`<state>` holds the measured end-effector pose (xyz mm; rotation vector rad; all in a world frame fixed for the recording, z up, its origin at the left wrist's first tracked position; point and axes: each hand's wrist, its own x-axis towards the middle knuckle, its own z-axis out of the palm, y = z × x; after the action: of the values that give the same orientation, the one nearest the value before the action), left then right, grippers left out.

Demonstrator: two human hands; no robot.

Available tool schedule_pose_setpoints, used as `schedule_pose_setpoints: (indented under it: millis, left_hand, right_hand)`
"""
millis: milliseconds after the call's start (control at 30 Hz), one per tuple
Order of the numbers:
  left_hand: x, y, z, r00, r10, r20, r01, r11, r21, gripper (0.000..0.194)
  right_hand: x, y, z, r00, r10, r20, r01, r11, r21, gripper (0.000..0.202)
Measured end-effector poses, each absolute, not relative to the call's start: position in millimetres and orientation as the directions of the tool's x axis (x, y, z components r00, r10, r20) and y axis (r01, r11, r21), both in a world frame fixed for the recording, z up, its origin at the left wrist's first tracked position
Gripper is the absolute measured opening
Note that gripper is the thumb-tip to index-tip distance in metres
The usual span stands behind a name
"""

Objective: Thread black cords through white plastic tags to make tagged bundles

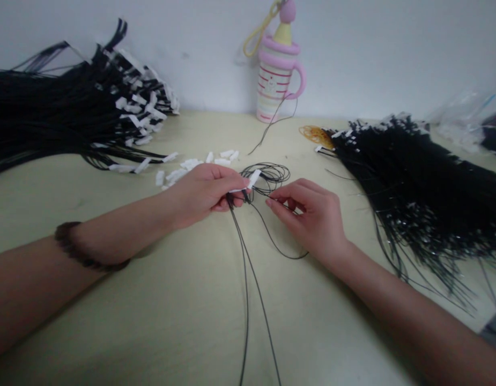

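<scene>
My left hand pinches black cords together with a white paper tag that sticks out past the thumb. Two strands of black cord hang from under its fingers toward the front of the table. Thumb and forefinger of my right hand are closed on a thin black cord that runs across to the left hand. A loop of this cord sags between the hands. Behind them lies a loose coil of black cord. Several small white paper pieces lie beyond the left hand, which partly covers them.
At the left, a big bundle of black cords has white-tagged ends. Another black cord bundle spreads over the right side, by yellowish rubber bands. A pink and white cup-shaped object stands against the wall, near a clear plastic bag.
</scene>
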<state>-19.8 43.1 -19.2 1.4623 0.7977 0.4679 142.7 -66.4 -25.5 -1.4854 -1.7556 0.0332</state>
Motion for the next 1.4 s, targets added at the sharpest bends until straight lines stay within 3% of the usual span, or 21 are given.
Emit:
schedule_pose_setpoints:
  millis: [133,467,867,1167,1267,1400]
  left_hand:
    - [-18.6,40.2,-18.6,0.650,0.732,-0.202,0.220,0.074,0.973,0.016]
    - [-18.4,36.1,-15.5,0.646,0.746,-0.160,0.254,-0.013,0.967,0.016]
    - [-17.4,17.8,-17.1,0.666,0.745,0.034,0.369,-0.369,0.853,0.021]
    - [-17.5,15.9,-16.5,0.671,0.741,0.005,0.360,-0.332,0.872,0.020]
    - [-17.4,19.9,-17.6,0.652,0.756,-0.066,0.314,-0.189,0.931,0.020]
    - [-18.0,29.0,-20.4,0.632,0.770,-0.087,0.142,-0.005,0.990,0.018]
  right_hand:
    - [141.7,-67.8,-24.9,0.017,0.833,0.553,0.799,0.321,-0.508,0.012]
    - [137.2,-66.1,-29.5,0.154,0.891,0.426,0.702,0.204,-0.682,0.010]
    - [130.8,-68.2,-34.2,0.072,0.848,0.524,0.739,0.308,-0.600,0.010]
    - [130.2,-67.6,-33.8,0.092,0.851,0.516,0.708,0.308,-0.635,0.010]
    - [136.7,-62.5,-31.8,0.123,0.907,0.402,0.597,0.256,-0.760,0.012]
    - [155.5,-56.2,-25.7,-0.039,0.999,0.027,0.310,0.037,-0.950,0.016]
